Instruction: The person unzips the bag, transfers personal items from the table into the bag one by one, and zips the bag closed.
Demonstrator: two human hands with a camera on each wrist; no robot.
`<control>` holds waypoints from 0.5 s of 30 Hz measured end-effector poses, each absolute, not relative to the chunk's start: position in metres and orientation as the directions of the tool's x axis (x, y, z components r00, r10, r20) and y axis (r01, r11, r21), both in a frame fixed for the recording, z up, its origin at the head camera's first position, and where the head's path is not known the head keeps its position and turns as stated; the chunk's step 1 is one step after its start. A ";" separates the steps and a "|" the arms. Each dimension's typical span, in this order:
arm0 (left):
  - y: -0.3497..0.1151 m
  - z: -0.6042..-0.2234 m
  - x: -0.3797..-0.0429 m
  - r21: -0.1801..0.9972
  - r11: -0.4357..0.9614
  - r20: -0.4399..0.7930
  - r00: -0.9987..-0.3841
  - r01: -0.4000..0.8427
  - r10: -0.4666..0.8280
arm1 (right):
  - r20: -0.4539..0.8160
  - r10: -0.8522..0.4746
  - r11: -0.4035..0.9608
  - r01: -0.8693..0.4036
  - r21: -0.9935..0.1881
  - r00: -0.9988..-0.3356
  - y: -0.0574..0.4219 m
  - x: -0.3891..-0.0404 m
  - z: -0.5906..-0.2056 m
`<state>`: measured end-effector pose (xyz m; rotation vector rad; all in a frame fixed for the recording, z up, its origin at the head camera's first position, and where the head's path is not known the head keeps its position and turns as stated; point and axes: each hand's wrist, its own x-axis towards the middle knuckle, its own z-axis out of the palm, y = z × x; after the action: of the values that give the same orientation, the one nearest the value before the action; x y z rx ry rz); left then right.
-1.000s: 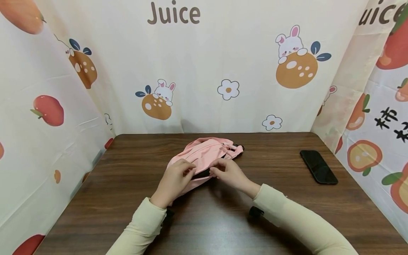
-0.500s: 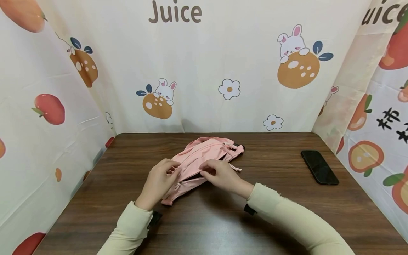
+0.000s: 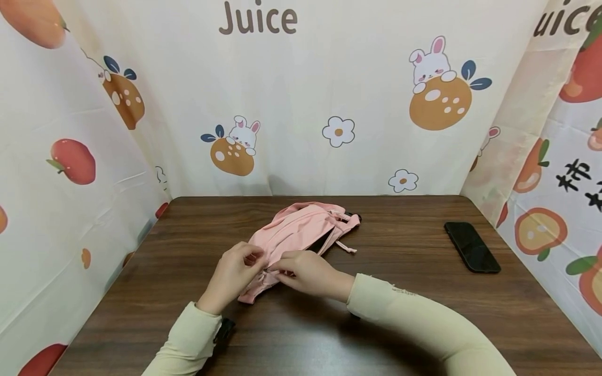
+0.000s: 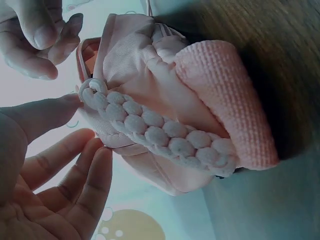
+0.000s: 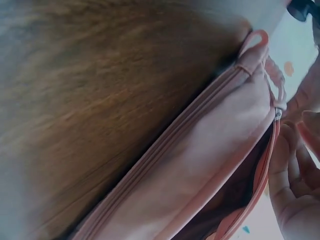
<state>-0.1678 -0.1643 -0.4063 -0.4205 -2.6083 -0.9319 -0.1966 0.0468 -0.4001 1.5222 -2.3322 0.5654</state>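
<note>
A pink fabric bag (image 3: 301, 230) lies on the table, its dark opening partly spread along an unzipped zipper. At the bag's near left end, my left hand (image 3: 232, 274) pinches the edge. The left wrist view shows that thumb and those fingertips beside the loop of a braided pink cord (image 4: 155, 132). Next to them my right hand (image 3: 303, 271) reaches the same end, fingers loosely bent, nothing visible between them. In the right wrist view its fingers are close to the zipper slider (image 5: 278, 114); contact there is hard to make out.
A black phone (image 3: 472, 246) lies on the right part of the brown wooden table (image 3: 400, 230). Curtains (image 3: 301, 78) printed with fruit and rabbits hang behind and at both sides. A thin drawstring (image 3: 346, 246) trails from the bag's right side.
My right hand has moved left along the opening to the bag's near left end, uncovering the dark gap. My left hand first shifted left from the opening, then stayed near that end.
</note>
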 end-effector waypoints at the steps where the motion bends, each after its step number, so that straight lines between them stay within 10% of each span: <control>1: -0.164 -0.407 -0.168 0.556 0.740 0.403 -0.902 0.379 0.159 | 0.447 -0.815 0.355 -0.927 -0.119 -0.369 0.044 -0.196 -0.401; 15: -0.168 -0.408 -0.173 0.615 0.699 0.359 -0.919 0.365 0.164 | 0.434 -0.863 0.409 -0.863 0.297 -0.260 0.019 -0.188 -0.413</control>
<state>-0.1727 -0.1676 -0.4084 -0.4190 -2.6321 -1.0397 -0.1877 0.0190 -0.4131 1.4621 -2.1358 0.0004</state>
